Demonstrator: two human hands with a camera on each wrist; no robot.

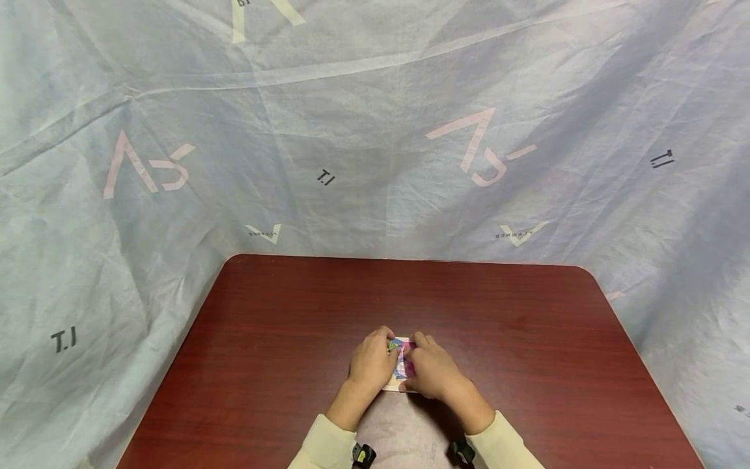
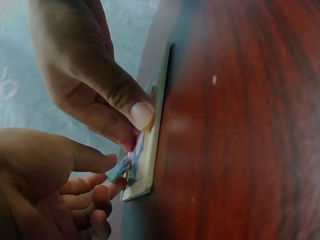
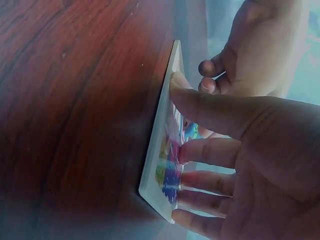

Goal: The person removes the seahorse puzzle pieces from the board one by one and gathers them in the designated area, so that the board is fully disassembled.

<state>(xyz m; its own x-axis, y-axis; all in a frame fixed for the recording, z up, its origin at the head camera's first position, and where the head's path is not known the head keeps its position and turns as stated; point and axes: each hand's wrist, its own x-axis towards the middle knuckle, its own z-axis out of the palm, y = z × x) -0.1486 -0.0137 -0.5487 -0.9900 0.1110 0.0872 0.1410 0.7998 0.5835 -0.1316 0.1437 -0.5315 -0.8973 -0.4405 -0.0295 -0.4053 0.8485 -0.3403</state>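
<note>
A thin wooden jigsaw puzzle board (image 1: pixel 389 388) with a pale rim and a pink, blue and purple picture lies flat near the table's front edge. My left hand (image 1: pixel 373 361) is at its left side. In the left wrist view, thumb and index finger pinch a small blue-green puzzle piece (image 2: pixel 116 173) right at the picture surface. My right hand (image 1: pixel 435 369) covers the board's right part. The right wrist view shows its fairly straight fingers (image 3: pixel 212 152) touching the picture, with the thumb pressed on the near rim. Both hands hide much of the picture.
The red-brown wooden table (image 1: pixel 281 312) extends around the board, with rounded far corners. Pale grey printed cloth (image 1: pixel 375 130) hangs behind and along both sides. Black wrist straps (image 1: pixel 363 455) sit at the cream sleeves (image 1: pixel 325 443).
</note>
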